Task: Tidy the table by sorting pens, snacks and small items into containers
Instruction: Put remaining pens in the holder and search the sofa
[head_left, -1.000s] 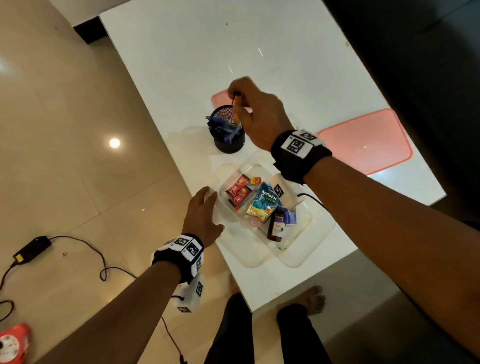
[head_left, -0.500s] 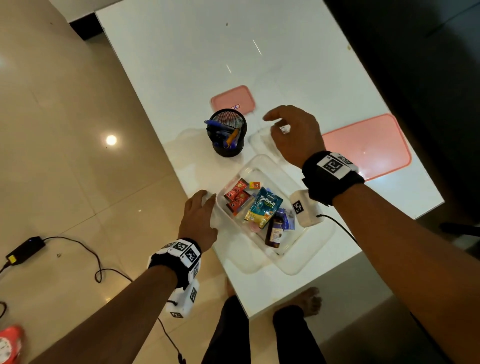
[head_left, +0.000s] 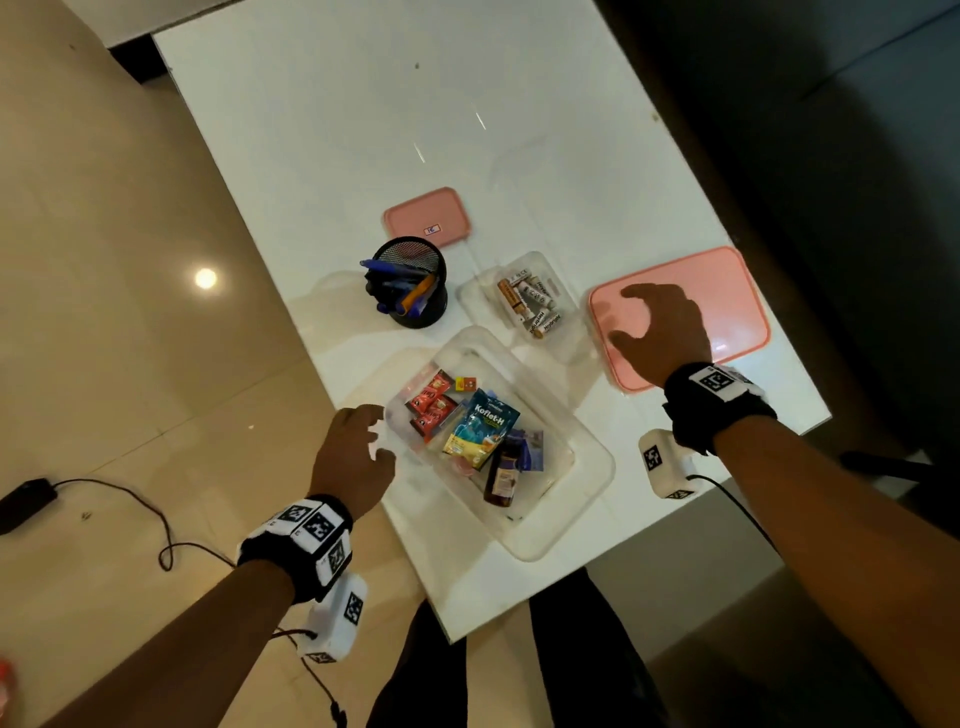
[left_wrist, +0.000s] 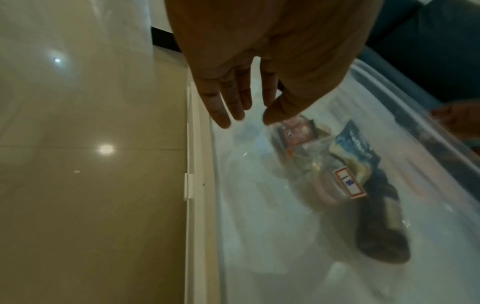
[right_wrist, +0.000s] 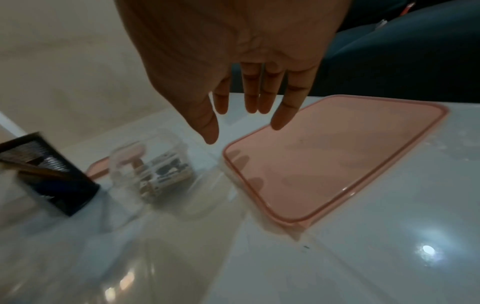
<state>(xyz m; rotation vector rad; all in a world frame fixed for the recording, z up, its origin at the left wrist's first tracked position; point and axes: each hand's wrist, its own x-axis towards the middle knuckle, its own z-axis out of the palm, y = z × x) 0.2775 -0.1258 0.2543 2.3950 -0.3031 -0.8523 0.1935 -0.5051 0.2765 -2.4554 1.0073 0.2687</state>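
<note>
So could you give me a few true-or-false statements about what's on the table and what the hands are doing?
1. The pens stand in a black mesh cup. True.
2. The right hand holds a pen. False: it is empty, spread over the big pink lid.
3. The batteries lie in a small clear box. True.
4. The big clear box has its lid on. False: it is open, snacks inside.
5. The left hand grips a bottle. False: it holds nothing.

White table (head_left: 363, 104) with two pink lids (head_left: 727, 291), mesh pen cup (head_left: 415, 306), two clear containers (head_left: 582, 499)
</note>
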